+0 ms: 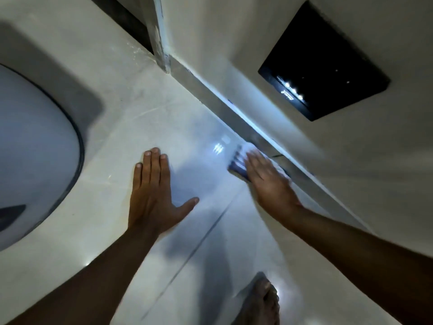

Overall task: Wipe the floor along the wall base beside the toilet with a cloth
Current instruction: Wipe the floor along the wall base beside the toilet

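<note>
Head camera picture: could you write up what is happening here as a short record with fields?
Place: tiled floor beside a white toilet
Left hand: flat on the floor, fingers straight, holds nothing
Right hand: presses a striped cloth onto the floor; blurred
Where the cloth is: at the wall base
On the wall: a black panel above the wall base
Also seen: a bare foot at the bottom edge

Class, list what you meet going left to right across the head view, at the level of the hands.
toilet → left hand flat on the floor → right hand pressing the cloth → wall base
</note>
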{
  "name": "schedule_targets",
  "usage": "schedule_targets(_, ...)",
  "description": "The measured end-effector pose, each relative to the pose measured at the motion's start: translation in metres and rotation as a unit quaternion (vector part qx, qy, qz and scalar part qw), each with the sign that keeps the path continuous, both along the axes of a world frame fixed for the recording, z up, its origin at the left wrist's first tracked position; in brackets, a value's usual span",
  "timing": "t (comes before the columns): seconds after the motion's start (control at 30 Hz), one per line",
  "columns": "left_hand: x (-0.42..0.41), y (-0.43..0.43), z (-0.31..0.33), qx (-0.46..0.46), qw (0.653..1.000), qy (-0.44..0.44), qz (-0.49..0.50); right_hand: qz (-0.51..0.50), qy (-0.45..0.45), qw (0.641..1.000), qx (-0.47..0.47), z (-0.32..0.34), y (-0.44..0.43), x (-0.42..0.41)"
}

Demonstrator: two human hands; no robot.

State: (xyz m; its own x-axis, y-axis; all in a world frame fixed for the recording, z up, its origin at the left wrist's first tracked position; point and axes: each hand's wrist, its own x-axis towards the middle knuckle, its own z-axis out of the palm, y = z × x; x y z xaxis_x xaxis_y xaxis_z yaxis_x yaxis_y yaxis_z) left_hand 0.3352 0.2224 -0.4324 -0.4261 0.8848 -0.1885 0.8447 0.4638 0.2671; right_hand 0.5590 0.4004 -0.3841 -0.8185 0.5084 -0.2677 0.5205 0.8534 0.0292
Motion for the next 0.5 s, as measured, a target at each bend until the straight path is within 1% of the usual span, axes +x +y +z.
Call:
schedule_targets(0.07, 0.015, -0.004, -0.001, 0.006, 1.0, -0.007, 0.005, -0.008, -0.069, 0.997, 0.016, 0.005, -0.01, 0.046)
schedule_targets(0.1, 0.022, -0.004, -0.002, 0.003, 1.0, -0.008, 0.009, -0.017, -0.073, 0.997, 0.015, 0.005, -0.014, 0.058)
schedule_targets(0.2, 0.035, 0.004, 0.0, -0.017, 0.999, -0.013, 0.045, -0.06, -0.039, 0.997, 0.0, 0.008, -0.018, 0.055)
schedule_targets(0.33, 0.04, 0.008, 0.021, -0.03, 0.995, -0.055, 0.073, -0.156, 0.026, 0.983, -0.091, 0.025, -0.025, 0.042)
schedule_targets(0.43, 0.034, 0.0, 0.063, -0.016, 0.995, -0.074, 0.059, -0.203, 0.039, 0.971, -0.119, 0.053, -0.031, 0.028)
schedule_targets(0.5, 0.029, -0.009, 0.098, 0.001, 0.996, -0.086, 0.034, -0.21, 0.046, 0.968, -0.126, 0.075, -0.034, 0.013)
